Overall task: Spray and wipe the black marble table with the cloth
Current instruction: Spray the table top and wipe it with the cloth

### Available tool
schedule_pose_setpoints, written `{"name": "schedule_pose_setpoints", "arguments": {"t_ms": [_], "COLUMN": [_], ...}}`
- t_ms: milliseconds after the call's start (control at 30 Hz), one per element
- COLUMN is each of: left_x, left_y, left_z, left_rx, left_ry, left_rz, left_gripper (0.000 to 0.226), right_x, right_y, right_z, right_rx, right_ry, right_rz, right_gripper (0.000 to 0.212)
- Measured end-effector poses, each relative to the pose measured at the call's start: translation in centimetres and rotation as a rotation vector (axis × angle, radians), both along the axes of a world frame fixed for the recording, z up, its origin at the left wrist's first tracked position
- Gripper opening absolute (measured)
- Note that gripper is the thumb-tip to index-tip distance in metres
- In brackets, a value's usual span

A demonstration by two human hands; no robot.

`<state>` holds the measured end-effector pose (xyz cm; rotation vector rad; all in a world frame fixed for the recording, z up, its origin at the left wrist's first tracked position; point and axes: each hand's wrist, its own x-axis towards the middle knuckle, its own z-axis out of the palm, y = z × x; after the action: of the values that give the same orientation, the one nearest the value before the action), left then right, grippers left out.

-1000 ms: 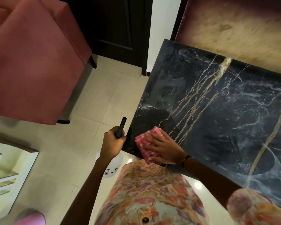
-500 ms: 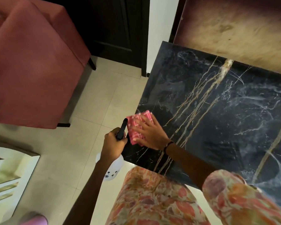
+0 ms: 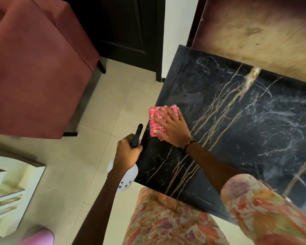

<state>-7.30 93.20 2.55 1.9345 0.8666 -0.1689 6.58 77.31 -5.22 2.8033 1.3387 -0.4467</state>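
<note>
Your right hand (image 3: 171,129) lies flat with fingers spread on the pink cloth (image 3: 156,119), pressing it onto the black marble counter (image 3: 237,131) at the counter's 9 o'clock edge. Your left hand (image 3: 127,153) is curled tight around the black top of the white spray bottle (image 3: 126,179), just off the counter's 8 o'clock side, above the floor (image 3: 88,156). A red chair (image 3: 37,68) stands at 10 o'clock.

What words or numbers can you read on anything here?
None can be read.
The white spray bottle in the left hand has small dark marks, too blurred to tell if they are letters or pictures.
The pink cloth shows only checks.
</note>
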Motion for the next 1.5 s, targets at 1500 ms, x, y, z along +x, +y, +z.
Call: {"name": "schedule_pose_setpoints", "arguments": {"t_ms": [1500], "left_x": [11.8], "left_y": [-3.4], "left_z": [0.5], "left_rx": [0.004], "left_ry": [-0.036], "left_rz": [-0.083], "left_gripper": [0.005], "right_x": [6.7], "right_y": [-6.4], "right_z": [-1.2], "right_rx": [0.125], "right_ry": [-0.035], "right_rz": [0.108], "right_gripper": [0.063]}}
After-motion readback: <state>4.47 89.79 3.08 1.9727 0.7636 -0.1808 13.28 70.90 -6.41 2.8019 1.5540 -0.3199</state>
